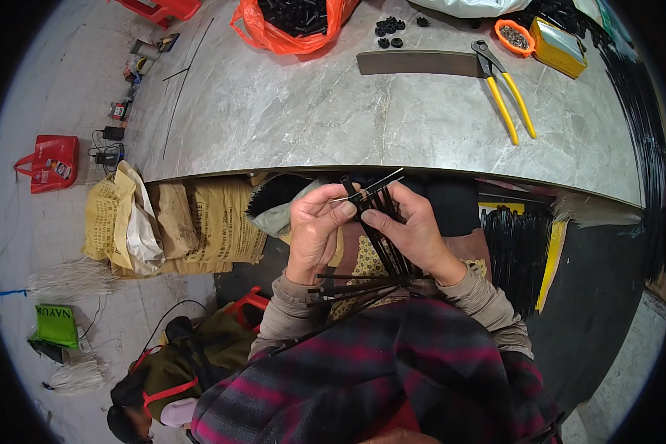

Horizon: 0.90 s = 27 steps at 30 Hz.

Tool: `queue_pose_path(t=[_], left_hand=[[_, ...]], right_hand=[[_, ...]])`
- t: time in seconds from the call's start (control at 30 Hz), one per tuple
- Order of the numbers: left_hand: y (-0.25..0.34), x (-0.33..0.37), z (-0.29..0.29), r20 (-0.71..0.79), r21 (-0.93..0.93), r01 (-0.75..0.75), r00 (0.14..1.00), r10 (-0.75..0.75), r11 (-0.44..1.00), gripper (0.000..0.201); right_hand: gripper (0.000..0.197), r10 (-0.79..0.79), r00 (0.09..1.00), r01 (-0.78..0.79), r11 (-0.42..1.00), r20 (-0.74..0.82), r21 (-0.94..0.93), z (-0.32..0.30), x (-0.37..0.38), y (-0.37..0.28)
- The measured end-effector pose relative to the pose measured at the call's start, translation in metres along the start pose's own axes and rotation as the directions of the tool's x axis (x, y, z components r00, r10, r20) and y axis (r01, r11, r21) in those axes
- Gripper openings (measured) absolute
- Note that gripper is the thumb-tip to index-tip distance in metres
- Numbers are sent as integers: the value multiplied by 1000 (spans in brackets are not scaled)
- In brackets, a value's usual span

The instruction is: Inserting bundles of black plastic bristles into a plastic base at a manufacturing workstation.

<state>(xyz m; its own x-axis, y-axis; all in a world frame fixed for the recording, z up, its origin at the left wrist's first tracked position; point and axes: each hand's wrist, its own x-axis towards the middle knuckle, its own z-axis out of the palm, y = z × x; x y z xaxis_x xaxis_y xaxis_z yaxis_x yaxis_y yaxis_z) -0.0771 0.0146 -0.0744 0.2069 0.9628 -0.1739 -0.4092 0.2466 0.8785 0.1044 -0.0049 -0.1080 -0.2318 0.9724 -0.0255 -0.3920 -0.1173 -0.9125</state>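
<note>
My left hand (320, 226) pinches the upper end of a bundle of thin black rods (385, 248) between thumb and fingers. A short thick black piece (348, 185) stands up at its fingertips. On the right, my right hand (411, 222) is closed round the same bundle, thumb pressed against the rods. A thin pale wire (387, 178) crosses the top of the bundle and slants up to the right. From the hands the rods run down to my lap, where several more black rods (348, 285) fan out to the left. My fingers partly hide the joint.
On the grey table (274, 111) lie yellow-handled pliers (509, 100), a dark flat strip (422, 64), small black round parts (389, 27), an orange dish (514, 37), a yellow tin (559, 48) and a red bag (288, 41). Sacks (222, 218) stand left; a person (177, 377) is behind.
</note>
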Motion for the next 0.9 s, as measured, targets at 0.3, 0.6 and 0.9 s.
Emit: queue_pose_path(t=[0.3,0.6,0.9], left_hand=[[-3,10,-6,99,-28,57,994,-54,998,29],[-4,15,-9,151,-104,43,988,-27,994,29],[-5,12,-12,108,-131,51,993,-37,990,35]], right_hand=[[18,72,997,-74,985,22,153,-4,6,-5],[22,3,1000,-3,993,3,115,1,4,0],[12,9,999,-3,990,-47,139,7,-2,-6]])
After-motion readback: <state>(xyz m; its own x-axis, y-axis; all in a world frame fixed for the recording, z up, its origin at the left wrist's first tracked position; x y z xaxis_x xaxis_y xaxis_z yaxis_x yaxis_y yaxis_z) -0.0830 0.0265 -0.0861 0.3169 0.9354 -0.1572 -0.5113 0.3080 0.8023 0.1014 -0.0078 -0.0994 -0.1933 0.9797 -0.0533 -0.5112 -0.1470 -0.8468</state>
